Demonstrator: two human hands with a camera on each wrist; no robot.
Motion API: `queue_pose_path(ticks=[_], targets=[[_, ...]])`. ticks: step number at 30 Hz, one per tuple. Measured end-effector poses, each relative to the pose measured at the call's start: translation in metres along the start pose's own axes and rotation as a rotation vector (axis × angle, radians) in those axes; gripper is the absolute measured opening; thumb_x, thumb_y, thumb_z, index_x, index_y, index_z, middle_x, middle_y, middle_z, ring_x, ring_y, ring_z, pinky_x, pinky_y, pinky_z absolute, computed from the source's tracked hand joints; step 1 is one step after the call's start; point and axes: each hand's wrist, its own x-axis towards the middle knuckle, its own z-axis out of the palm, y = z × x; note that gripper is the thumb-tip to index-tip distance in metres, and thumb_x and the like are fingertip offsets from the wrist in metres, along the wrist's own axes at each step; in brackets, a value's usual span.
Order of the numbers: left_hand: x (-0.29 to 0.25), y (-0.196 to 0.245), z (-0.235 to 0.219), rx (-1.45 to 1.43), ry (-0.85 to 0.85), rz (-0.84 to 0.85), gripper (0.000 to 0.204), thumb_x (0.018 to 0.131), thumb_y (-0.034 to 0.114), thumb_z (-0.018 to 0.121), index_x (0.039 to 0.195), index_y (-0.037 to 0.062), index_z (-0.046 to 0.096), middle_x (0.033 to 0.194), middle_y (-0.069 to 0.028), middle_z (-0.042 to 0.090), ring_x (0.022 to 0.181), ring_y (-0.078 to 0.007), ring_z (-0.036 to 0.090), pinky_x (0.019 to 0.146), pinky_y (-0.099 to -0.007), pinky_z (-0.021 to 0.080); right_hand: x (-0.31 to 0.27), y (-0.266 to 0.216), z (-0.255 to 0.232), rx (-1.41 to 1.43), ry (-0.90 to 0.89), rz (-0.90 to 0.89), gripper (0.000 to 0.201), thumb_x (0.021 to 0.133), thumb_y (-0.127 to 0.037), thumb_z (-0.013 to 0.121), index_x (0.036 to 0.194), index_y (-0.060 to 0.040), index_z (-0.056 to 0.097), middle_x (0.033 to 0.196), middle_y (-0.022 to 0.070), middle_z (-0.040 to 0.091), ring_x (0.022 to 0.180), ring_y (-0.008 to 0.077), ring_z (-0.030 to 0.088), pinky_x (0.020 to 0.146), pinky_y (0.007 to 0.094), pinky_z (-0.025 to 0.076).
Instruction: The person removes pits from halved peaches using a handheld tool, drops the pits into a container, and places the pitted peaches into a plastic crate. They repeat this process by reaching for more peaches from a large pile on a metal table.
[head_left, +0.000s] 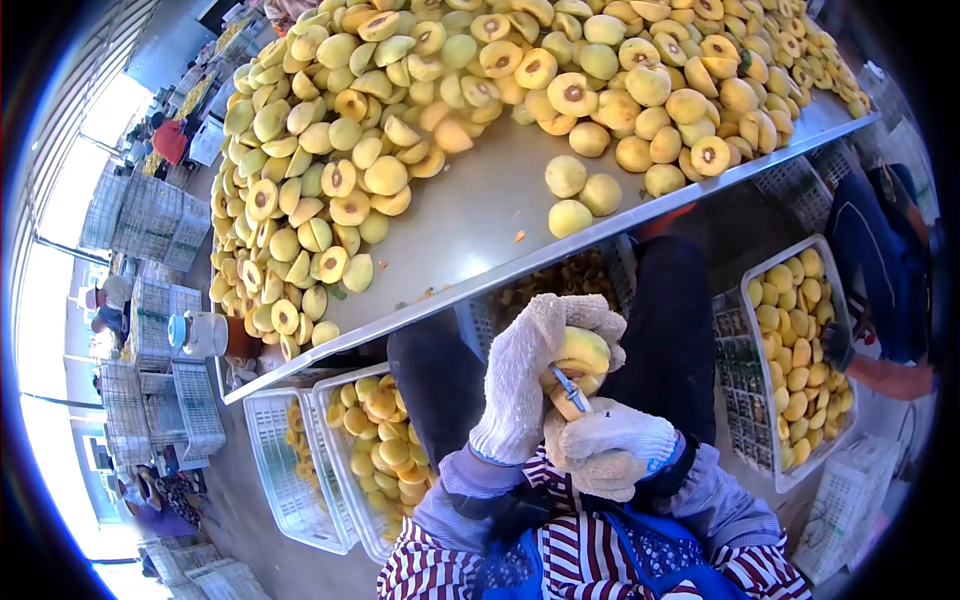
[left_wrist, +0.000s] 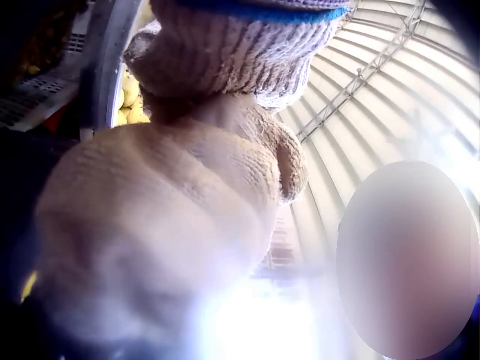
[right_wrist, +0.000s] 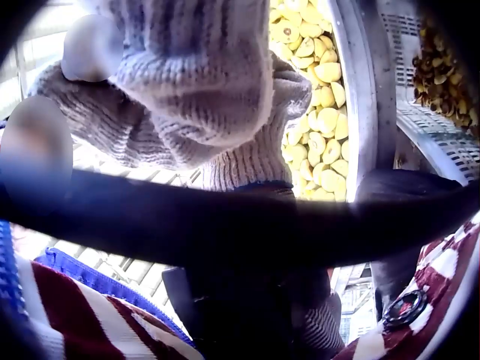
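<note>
In the head view my gloved left hand [head_left: 522, 372] grips a yellow-green fruit [head_left: 583, 352], its fingers curled over the top. Just below, my gloved right hand [head_left: 612, 448] holds a small tool [head_left: 568, 388] with a narrow metal blade, which lies against the fruit. Both hands are close together above my lap. The left wrist view has the left glove [left_wrist: 157, 225] large and blurred, with the right glove's blue-edged cuff [left_wrist: 247, 52] above it; the fruit is hidden there. Knit gloves fill the upper part of the right wrist view, hiding the tool.
A metal table [head_left: 470, 235] bears a big heap of halved fruit [head_left: 300, 150] and several whole ones [head_left: 600, 194]. Crates of fruit stand left [head_left: 330, 470] and right [head_left: 735, 370] of my legs; another [head_left: 622, 270] is under the table edge. A person's arm [head_left: 890, 375] reaches toward the right crate.
</note>
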Motion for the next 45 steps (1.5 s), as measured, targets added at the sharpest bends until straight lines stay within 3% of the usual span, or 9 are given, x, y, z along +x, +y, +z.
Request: queue_pose_path(ticks=[3,16,19,23,29,32,35,40,45], targets=[[0.015,-0.017,-0.022,-0.819,-0.364,-0.250,0.055,0.097,0.055,0.054,0.110,0.0033,0.064,0.102,-0.0171,0.068,0.087,-0.0270,0.069,0.076,-0.0366,0.059,0.002,0.002,0.009,-0.200,0.128,-0.043,0.016,0.096,-0.014,0.058,0.086,-0.0014,0.055,0.050,0.0009,0.046,0.032,0.0109,0.043,0.028,0.0277,0.031],[-0.072,0.012,-0.155,-0.279,0.330,0.293,0.068,0.097,0.061,0.047,0.132,0.0037,0.052,0.116,-0.0153,0.066,0.100,-0.0323,0.068,0.059,-0.0350,0.059,0.006,-0.005,-0.002,-0.063,0.072,-0.175,0.023,0.091,-0.004,0.051,0.070,-0.0086,0.042,0.048,0.0020,0.040,0.028,0.0159,0.038,0.027,0.0321,0.026],[-0.137,-0.002,-0.222,0.214,0.855,0.404,0.051,0.105,0.047,0.040,0.123,0.0043,0.062,0.108,-0.0074,0.067,0.090,-0.0147,0.067,0.064,-0.0258,0.058,0.015,0.000,-0.003,-0.198,0.092,-0.205,0.016,0.095,-0.007,0.042,0.082,-0.0132,0.040,0.044,-0.0031,0.029,0.024,0.0121,0.028,0.025,0.0294,0.021],[-0.230,-0.055,-0.288,0.722,1.355,-0.145,0.044,0.097,0.045,0.054,0.125,0.0117,0.062,0.118,-0.0160,0.065,0.110,-0.0341,0.062,0.096,-0.0420,0.046,0.030,0.005,-0.005,-0.286,0.161,-0.152,0.013,0.094,-0.006,0.045,0.082,-0.0072,0.044,0.045,-0.0006,0.035,0.025,0.0131,0.034,0.024,0.0304,0.027],[-0.269,-0.185,-0.292,1.458,1.632,0.027,0.044,0.094,0.048,0.056,0.122,0.0147,0.063,0.121,-0.0158,0.064,0.113,-0.0370,0.061,0.097,-0.0443,0.047,0.046,0.012,0.004,-0.421,0.239,-0.102,0.015,0.094,-0.008,0.048,0.081,-0.0019,0.049,0.044,0.0022,0.039,0.027,0.0158,0.038,0.026,0.0303,0.032],[-0.282,-0.230,-0.286,1.865,0.938,-0.218,0.040,0.094,0.044,0.058,0.124,0.0182,0.062,0.125,-0.0143,0.063,0.114,-0.0357,0.060,0.096,-0.0444,0.048,0.053,0.015,0.010,-0.461,0.244,-0.070,0.014,0.094,-0.008,0.048,0.082,-0.0007,0.050,0.042,0.0024,0.039,0.026,0.0159,0.038,0.026,0.0308,0.032],[-0.275,-0.161,-0.275,0.937,0.852,-0.598,0.039,0.093,0.041,0.060,0.127,0.0210,0.061,0.131,-0.0112,0.060,0.122,-0.0333,0.057,0.096,-0.0448,0.048,0.059,0.019,0.018,-0.450,0.282,-0.057,0.014,0.092,-0.005,0.049,0.079,0.0001,0.051,0.042,0.0028,0.039,0.026,0.0164,0.038,0.026,0.0311,0.032],[-0.225,-0.138,-0.322,1.312,1.278,0.090,0.049,0.089,0.036,0.067,0.131,0.0133,0.057,0.133,-0.0154,0.057,0.128,-0.0362,0.051,0.100,-0.0447,0.046,0.065,0.020,0.035,-0.517,0.371,-0.006,0.015,0.088,-0.004,0.054,0.073,-0.0004,0.051,0.042,0.0039,0.040,0.026,0.0178,0.039,0.026,0.0314,0.033],[-0.144,-0.117,-0.367,1.678,1.245,0.201,0.059,0.085,0.035,0.071,0.135,0.0095,0.050,0.138,-0.0177,0.052,0.130,-0.0461,0.044,0.104,-0.0495,0.042,0.066,0.022,0.041,-0.557,0.454,0.025,0.014,0.086,-0.004,0.058,0.074,-0.0002,0.053,0.044,0.0052,0.043,0.029,0.0177,0.042,0.029,0.0308,0.035]])
